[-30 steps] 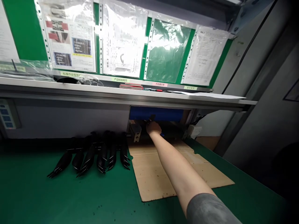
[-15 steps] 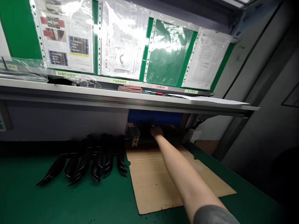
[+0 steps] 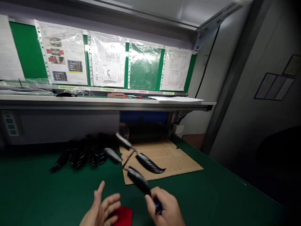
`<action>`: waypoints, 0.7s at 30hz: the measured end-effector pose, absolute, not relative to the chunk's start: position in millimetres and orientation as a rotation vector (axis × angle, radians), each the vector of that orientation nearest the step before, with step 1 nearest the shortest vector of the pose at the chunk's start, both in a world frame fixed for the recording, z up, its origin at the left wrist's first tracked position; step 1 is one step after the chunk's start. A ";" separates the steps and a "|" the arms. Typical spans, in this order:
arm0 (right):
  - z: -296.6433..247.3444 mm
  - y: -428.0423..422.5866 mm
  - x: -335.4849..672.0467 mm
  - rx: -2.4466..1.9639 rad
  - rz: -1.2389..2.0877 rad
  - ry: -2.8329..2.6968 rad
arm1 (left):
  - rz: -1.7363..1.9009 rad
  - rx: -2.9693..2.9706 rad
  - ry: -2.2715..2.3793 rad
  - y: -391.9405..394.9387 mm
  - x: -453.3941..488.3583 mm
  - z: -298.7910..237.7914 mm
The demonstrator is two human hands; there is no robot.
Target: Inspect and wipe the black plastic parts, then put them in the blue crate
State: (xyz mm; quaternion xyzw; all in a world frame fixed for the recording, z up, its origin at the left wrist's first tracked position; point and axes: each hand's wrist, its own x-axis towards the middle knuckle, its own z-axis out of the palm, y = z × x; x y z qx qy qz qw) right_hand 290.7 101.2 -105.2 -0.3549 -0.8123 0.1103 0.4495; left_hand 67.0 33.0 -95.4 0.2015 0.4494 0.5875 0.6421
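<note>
In the head view my right hand (image 3: pixel 166 205) is closed round the lower end of a black moulded part (image 3: pixel 138 180). That part has several curved, ribbed pieces joined by a thin bar, and it is blurred by motion. Something small and blue (image 3: pixel 158 207) also shows in the same hand, its kind unclear. To the left, my left hand (image 3: pixel 101 208) is empty with its fingers spread. Just beside its fingertips lies a flat red object (image 3: pixel 124 216), partly covered by the hand. Similar black moulded parts (image 3: pixel 82 155) lie in a row at the back left.
A cardboard sheet (image 3: pixel 164 166) lies on the green tabletop (image 3: pixel 211 194), below a dark opening under a blue panel (image 3: pixel 143 116). Across the back runs a shelf (image 3: pixel 94 105) with red-edged pads (image 3: pixel 116 94), a pen and papers. A power strip (image 3: pixel 10 124) is on the left.
My right hand has come back from the dark opening toward me and now holds the black part in sight. The left hand and the red object have come into view.
</note>
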 end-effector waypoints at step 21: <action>-105.2 109.9 235.7 -0.943 0.427 -2.656 | 1.266 0.333 0.441 49.4 17.6 -147.4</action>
